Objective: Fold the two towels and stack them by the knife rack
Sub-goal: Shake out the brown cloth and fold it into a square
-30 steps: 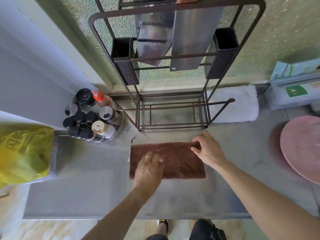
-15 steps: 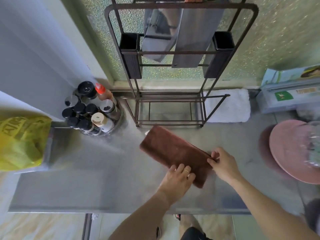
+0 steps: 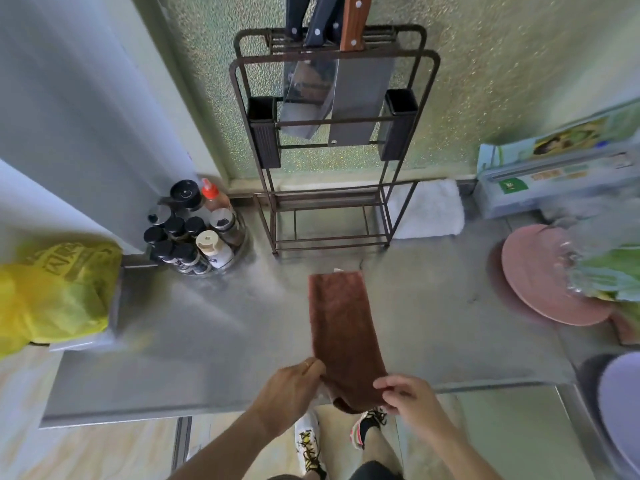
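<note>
A brown towel (image 3: pixel 343 327), folded into a long narrow strip, lies on the steel counter (image 3: pixel 214 327) and points away from me, its near end hanging over the front edge. My left hand (image 3: pixel 294 386) pinches the near left corner. My right hand (image 3: pixel 405 393) grips the near right corner. A white towel (image 3: pixel 431 211), folded, rests against the wall just right of the knife rack (image 3: pixel 332 150), which holds cleavers and knives.
A round caddy of spice bottles (image 3: pixel 194 230) stands left of the rack. A yellow plastic bag (image 3: pixel 52 299) sits at the far left. A pink plate (image 3: pixel 540 275) with a wrapped vegetable and a box of wrap (image 3: pixel 554 178) occupy the right side.
The brown towel has turned from lying crosswise to pointing away from me. Both hands slid to its near end and pulled it over the counter edge.
</note>
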The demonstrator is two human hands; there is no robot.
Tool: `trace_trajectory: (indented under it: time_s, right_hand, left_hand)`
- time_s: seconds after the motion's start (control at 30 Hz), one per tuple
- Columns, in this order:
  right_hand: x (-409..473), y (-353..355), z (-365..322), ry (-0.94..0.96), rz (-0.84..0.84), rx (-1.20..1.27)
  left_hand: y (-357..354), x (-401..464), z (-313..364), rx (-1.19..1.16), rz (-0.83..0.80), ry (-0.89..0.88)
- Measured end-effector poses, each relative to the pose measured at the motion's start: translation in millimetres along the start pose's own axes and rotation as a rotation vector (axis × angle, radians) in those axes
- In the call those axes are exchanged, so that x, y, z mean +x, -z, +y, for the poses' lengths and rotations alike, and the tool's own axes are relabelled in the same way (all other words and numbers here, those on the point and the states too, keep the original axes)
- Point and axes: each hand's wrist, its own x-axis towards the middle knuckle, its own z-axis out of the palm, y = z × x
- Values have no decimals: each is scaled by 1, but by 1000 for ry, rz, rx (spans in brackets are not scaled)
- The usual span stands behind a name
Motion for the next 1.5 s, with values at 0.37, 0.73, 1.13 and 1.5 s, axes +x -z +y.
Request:
trace_trajectory:
  time_s: [0.37,0.73,1.13,1.5]
  right_hand:
    - [-19,-8,-61,238,74,-69]
    - [120,-15,-113,193,232,-250]
    - [141,-7,-105,272,199,-327]
    - [148,-11,-114,335,317,-470]
  left_hand:
    - [9,-8,5,-527,193,379]
    - [30,73,-27,-971,259,960]
    - [21,116,-34,-533,366,830]
    - [6,118,-32,-436,555,823]
